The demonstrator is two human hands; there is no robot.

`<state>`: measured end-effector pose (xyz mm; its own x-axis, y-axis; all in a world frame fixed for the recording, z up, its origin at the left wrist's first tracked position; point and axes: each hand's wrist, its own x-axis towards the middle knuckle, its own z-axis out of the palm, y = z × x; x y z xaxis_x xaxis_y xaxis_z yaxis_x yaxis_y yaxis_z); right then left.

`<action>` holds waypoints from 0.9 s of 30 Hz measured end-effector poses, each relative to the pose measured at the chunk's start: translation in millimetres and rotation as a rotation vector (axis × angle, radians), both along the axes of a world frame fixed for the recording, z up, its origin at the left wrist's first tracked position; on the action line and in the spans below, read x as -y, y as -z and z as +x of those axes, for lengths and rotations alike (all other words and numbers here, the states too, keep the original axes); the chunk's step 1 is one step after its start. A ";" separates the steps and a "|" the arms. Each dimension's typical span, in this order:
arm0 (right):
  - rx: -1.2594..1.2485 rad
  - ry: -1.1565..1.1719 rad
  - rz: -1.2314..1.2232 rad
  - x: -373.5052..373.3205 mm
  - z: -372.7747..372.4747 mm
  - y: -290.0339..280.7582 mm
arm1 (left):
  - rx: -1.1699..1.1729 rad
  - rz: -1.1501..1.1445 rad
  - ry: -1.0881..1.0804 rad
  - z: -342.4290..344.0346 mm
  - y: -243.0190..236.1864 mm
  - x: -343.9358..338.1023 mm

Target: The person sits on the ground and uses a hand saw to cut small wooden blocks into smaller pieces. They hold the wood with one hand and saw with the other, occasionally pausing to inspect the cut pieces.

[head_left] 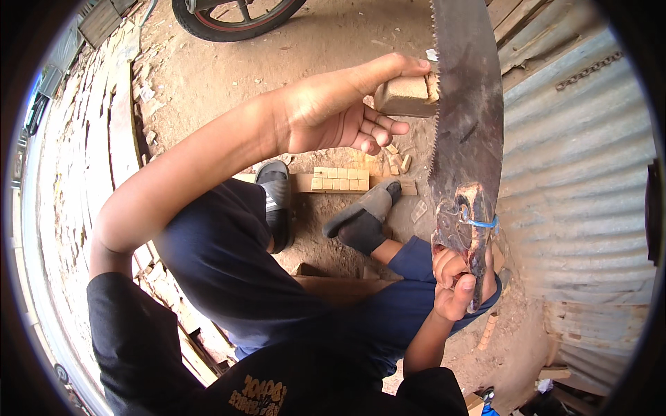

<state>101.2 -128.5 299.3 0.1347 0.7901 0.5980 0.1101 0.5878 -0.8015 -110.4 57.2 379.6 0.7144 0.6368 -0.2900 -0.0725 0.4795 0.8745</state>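
Steadying wooden block, it seemed, left hand pinched it at toothed edge of handsaw, thumb on top, lower fingers loose; right hand wrapped handle, likely for control.

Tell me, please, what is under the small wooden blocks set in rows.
A plank sticks out from under the blocks toward the left; whatever lies directly beneath them is covered and cannot be seen.

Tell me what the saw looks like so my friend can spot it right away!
Find the wavy metal wall on the right. Just left of it, the right hand grips the saw. Unlike anything around it, the saw has a wide, dark blade with jagged teeth and a blue tie near its handle.
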 end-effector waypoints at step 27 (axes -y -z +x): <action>-0.392 -0.168 -0.231 16.9 -9.5 -2.3 | -0.127 -0.007 0.215 7.2 -1.1 2.5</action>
<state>91.7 -145.4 301.6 0.1737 0.9263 0.3344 -0.3078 0.3736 -0.8750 -103.2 54.8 380.7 0.7911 0.4713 -0.3898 0.1421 0.4782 0.8667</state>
